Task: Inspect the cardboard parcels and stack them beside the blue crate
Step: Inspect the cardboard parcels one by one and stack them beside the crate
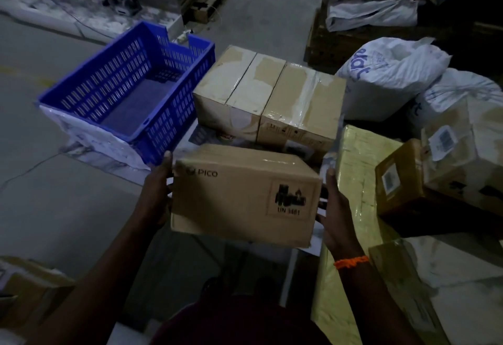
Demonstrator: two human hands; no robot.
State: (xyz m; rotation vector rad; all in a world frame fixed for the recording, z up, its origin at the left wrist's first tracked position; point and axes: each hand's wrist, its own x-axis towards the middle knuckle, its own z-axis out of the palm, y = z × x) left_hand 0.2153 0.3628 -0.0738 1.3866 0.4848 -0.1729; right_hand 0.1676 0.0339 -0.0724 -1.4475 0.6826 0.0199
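Note:
I hold a brown cardboard parcel (pixel 239 195) printed "PICO", with a black UN 3481 label, in mid-air in front of me. My left hand (pixel 156 189) grips its left end with the thumb at the top edge. My right hand (pixel 336 214), with an orange wristband, grips its right end, fingers curling under. The blue slotted crate (pixel 109 91) stands on the floor at the upper left, nothing visible inside. Right beside it two taped cardboard parcels (pixel 231 86) (pixel 302 99) stand side by side, just beyond the held parcel.
A yellow-wrapped parcel (pixel 353 170) lies to my right, with labelled brown boxes (pixel 400 178) and white sacks (pixel 389 72) behind it. More cardboard boxes sit at the lower left (pixel 27 290) and lower right (pixel 435 290). Grey concrete floor (pixel 54 195) stretches to the left.

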